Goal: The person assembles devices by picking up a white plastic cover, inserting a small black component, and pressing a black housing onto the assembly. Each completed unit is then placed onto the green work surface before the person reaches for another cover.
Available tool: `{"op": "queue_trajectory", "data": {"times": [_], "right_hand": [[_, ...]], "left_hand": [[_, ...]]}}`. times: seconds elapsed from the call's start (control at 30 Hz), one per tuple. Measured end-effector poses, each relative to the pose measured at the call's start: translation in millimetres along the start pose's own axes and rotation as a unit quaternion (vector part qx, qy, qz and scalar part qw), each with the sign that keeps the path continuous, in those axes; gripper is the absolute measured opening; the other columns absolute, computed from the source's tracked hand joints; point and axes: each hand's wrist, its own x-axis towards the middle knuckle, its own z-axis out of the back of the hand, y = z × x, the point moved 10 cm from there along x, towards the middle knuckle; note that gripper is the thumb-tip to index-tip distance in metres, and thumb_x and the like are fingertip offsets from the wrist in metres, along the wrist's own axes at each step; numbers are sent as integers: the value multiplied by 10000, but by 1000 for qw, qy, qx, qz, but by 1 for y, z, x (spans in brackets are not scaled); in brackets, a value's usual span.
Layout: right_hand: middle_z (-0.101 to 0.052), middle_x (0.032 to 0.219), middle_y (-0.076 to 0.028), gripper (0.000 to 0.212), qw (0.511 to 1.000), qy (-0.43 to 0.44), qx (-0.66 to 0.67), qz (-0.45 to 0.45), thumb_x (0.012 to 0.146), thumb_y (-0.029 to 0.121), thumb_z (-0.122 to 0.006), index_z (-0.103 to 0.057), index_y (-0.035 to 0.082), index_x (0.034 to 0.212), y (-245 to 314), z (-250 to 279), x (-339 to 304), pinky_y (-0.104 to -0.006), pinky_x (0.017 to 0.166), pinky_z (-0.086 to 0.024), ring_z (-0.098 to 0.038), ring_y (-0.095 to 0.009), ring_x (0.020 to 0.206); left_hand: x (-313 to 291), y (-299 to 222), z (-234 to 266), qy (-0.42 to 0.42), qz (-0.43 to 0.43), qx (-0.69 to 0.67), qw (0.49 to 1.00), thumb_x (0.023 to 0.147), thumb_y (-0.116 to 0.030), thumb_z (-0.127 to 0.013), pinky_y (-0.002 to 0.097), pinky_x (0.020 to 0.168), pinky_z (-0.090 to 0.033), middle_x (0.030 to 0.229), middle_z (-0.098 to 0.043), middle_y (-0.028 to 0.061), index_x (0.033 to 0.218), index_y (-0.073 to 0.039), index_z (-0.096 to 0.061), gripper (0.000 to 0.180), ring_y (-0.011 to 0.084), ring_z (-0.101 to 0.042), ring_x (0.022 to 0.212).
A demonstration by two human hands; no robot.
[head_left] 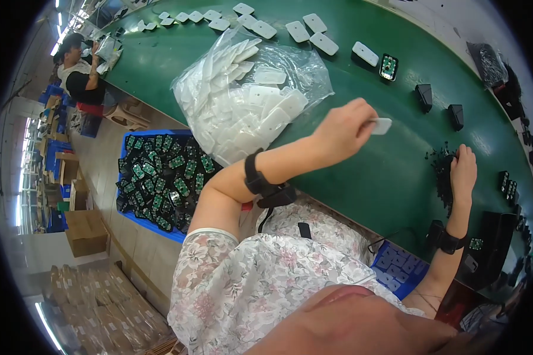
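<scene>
My left hand (348,129) is raised over the green table, its fingers pinched on a small white plastic cover (382,126). Further right, my right hand (464,171) reaches down to a pile of small black parts (443,177). Its fingers are bent together at the pile's edge, and whatever lies between the fingertips is hidden. Beyond the hands are two black housings, one (424,97) left of the other (455,117). Further back sits an open black case with a green circuit board (388,67), beside a white cover (365,54).
A clear plastic bag of white covers (249,112) lies left of my left hand. More white covers (324,44) line the table's far side. A blue crate (124,183) with several circuit-board units stands at the left. A blue tray (417,277) is near my right forearm. Another person (77,71) sits far left.
</scene>
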Motion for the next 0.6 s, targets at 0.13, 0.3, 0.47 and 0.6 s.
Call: {"op": "queue_trajectory", "data": {"times": [0.13,0.3,0.47,0.6], "right_hand": [[-524,840,-122,130,999,36,18,18,793,20,-587,-474,24,857,6,4,-12,-413,718,-434,-530,-321,847],[-530,833,-120,90,999,-13,36,22,788,24,-592,-515,11,833,10,27,-23,-411,720,-433,-526,-329,841],[-549,823,-120,92,999,-27,41,-1,823,35,-590,-553,19,906,39,45,-24,-373,682,-449,-573,-279,775],[-617,794,-73,77,814,11,567,-127,918,71,-550,-570,-2,906,73,30,-23,-252,575,-462,-580,-115,640]], "left_hand": [[2,-3,-38,8,-2,-77,997,790,-17,-587,412,619,-479,841,-552,142,877,-15,-541,99,347,-578,726],[2,6,-60,-6,26,-140,990,803,0,-559,407,647,-477,846,-555,143,936,-19,-556,134,346,-569,735],[-5,19,-68,11,48,-161,986,807,22,-556,382,641,-470,820,-554,135,1022,-54,-621,238,329,-565,725],[-2,20,-66,5,52,-192,980,816,13,-574,349,590,-463,760,-542,118,958,-37,-644,166,278,-566,651]]}}
